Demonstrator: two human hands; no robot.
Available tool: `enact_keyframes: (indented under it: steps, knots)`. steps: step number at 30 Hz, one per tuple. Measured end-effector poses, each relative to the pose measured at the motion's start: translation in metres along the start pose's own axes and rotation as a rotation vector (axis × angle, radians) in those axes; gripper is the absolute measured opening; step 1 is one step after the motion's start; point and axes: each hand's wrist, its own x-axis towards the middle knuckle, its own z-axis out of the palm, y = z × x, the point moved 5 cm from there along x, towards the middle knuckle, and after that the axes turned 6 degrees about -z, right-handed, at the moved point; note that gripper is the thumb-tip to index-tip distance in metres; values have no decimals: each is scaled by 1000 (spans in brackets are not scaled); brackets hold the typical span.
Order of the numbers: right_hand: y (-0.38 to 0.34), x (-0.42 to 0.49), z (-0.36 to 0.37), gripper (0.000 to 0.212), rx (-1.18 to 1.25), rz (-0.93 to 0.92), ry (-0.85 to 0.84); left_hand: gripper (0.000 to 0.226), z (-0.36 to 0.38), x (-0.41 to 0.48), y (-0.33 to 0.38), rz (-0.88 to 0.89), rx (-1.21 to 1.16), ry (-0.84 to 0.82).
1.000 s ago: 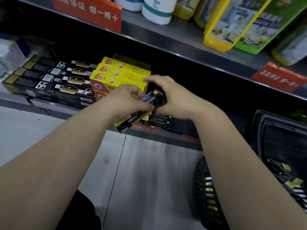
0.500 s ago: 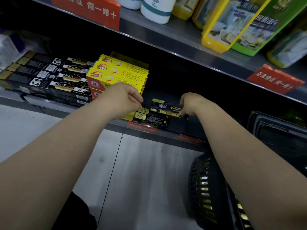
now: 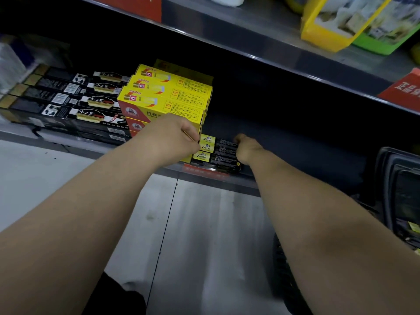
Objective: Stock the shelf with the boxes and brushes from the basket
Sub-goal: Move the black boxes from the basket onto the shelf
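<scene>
Near field: pale floor (image 3: pixel 204 235) runs open between my two forearms. The black basket (image 3: pixel 384 173) sits low and far right of the yellow stack (image 3: pixel 163 98), and its contents are too dark to sort.

Shelf lip (image 3: pixel 241 179): a grey metal edge just below the yellow stack, with a red strip along it. The dark deck to the right of the stack lies bare as far as the basket, and that is the open room here.

Left hand (image 3: pixel 175 137): in front of the yellow stack's lower right corner, knuckles up and fingers curled in. Thumb and forefinger meet the yellow ends of the small boxes (image 3: pixel 218 153). I cannot tell whether it pinches them.

Right hand (image 3: pixel 246 147): to the right of the stack, wrist bent down, fingers curled over the right ends of the small boxes, gripping them.

Small boxes: black with yellow ends, three ends showing, lying flat at the shelf front and touching the yellow stack's right foot. Their print is too small to read.

Yellow stack: flat boxes with red faces and red text blocks, not legible. Long black boxes (image 3: pixel 68 105) with barcodes lie to its left.

Far field: the upper shelf (image 3: pixel 250 46) overhangs the stack. A red tag (image 3: pixel 402 92) far to the right reads "正品", and the rest is cut off.
</scene>
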Motion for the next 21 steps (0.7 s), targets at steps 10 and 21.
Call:
enact_keyframes:
  steps: [10,21]
  knots:
    - [-3,-18,0,23,143,150,46,15,10,-5,16,58,49,1]
    - [10,-152,-138,29,467,-227,101,12,74,-51,95,356,-24,-126]
